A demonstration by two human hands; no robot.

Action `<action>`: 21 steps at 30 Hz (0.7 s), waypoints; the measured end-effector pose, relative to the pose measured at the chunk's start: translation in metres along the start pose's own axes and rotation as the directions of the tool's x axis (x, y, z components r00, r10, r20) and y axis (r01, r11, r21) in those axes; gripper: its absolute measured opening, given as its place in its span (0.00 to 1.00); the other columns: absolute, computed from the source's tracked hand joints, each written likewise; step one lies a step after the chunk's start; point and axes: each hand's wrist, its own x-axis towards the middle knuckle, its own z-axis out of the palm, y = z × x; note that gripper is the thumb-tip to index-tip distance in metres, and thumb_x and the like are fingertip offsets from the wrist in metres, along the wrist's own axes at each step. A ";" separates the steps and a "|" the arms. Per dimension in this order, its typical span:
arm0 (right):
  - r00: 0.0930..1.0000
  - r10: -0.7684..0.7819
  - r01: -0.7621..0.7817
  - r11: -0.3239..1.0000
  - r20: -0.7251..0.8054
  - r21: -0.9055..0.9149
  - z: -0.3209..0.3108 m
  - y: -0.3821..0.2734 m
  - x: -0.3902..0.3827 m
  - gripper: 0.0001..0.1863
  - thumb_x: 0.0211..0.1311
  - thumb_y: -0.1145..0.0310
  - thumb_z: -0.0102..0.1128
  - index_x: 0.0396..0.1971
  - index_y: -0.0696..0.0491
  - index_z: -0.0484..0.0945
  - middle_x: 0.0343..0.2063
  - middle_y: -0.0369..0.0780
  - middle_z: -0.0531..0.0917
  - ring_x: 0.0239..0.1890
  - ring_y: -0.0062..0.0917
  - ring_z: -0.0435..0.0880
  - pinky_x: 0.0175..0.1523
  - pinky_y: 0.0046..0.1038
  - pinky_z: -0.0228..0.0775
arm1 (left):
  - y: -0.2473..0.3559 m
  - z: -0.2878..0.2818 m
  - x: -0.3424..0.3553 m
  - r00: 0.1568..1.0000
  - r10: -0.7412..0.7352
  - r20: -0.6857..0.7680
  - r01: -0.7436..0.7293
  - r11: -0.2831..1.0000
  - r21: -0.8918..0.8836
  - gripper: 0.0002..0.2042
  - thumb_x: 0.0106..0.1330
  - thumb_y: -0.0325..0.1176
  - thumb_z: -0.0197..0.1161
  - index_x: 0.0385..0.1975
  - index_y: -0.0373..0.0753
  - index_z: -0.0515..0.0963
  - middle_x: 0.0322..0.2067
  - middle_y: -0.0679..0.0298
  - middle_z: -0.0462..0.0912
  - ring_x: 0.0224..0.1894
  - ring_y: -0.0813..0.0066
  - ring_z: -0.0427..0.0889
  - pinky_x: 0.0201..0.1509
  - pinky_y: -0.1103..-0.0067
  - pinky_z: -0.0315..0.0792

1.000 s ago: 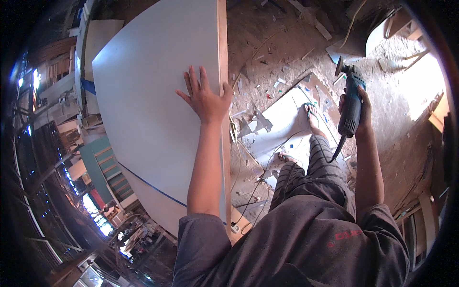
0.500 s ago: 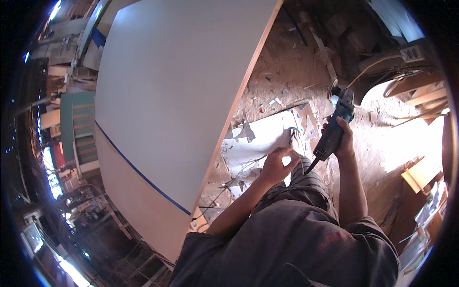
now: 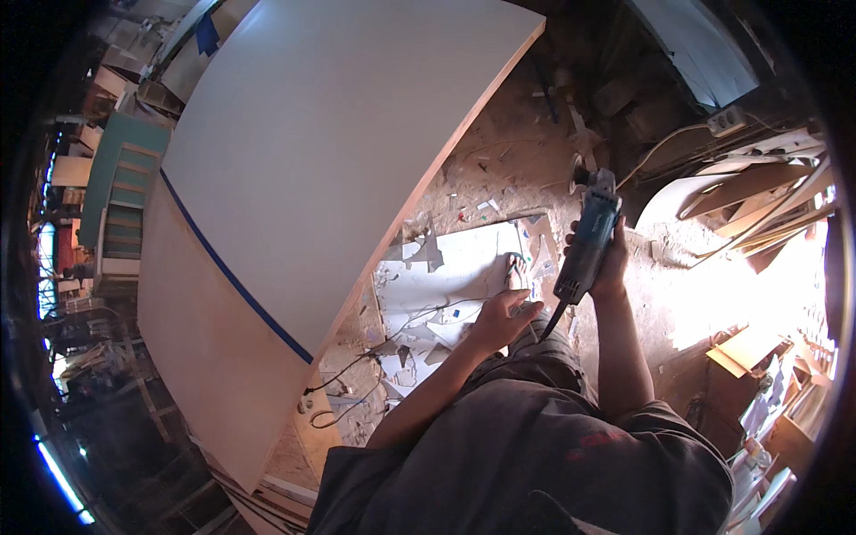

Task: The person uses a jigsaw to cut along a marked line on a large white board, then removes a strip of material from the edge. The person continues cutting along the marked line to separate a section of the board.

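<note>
A person, seen from their own head looking down, holds a blue-and-black angle grinder point(image 3: 588, 236) in the right hand point(image 3: 611, 263), fingers and thumb wrapped around its body. The grinder points away from the person, its round disc point(image 3: 578, 174) beyond the hand at the far end; whether the disc is spinning cannot be told. A black cord point(image 3: 555, 319) trails from the near end, down toward the left hand.

The main change is in the left hand point(image 3: 504, 321). A second ago it lay spread flat on the large white panel point(image 3: 312, 160); now it is off the panel, in front of the body, just beside the cord. Its fingers are partly curled and its thumb reaches toward the cord, but whether it grips anything cannot be told. Neither hand now touches the panel, so nothing visible of the person steadies it, and the right hand alone seems to bear the grinder.

The panel lies to the left of both hands, with a dark blue stripe point(image 3: 236, 281) across it. Beyond the left hand are a sandalled foot point(image 3: 516, 267) and a pale sheet point(image 3: 473, 245) on the littered floor point(image 3: 499, 169).
</note>
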 end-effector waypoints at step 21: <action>0.956 0.280 -0.292 0.933 -0.086 -0.208 -0.098 0.010 -0.105 0.24 0.60 0.66 0.73 0.55 0.55 0.77 0.46 0.43 0.85 0.47 0.35 0.87 0.54 0.37 0.82 | -0.009 0.138 -0.003 0.916 -0.169 0.365 0.329 0.837 -0.437 0.26 0.54 0.32 0.83 0.51 0.35 0.79 0.37 0.64 0.86 0.34 0.78 0.86 0.37 0.77 0.81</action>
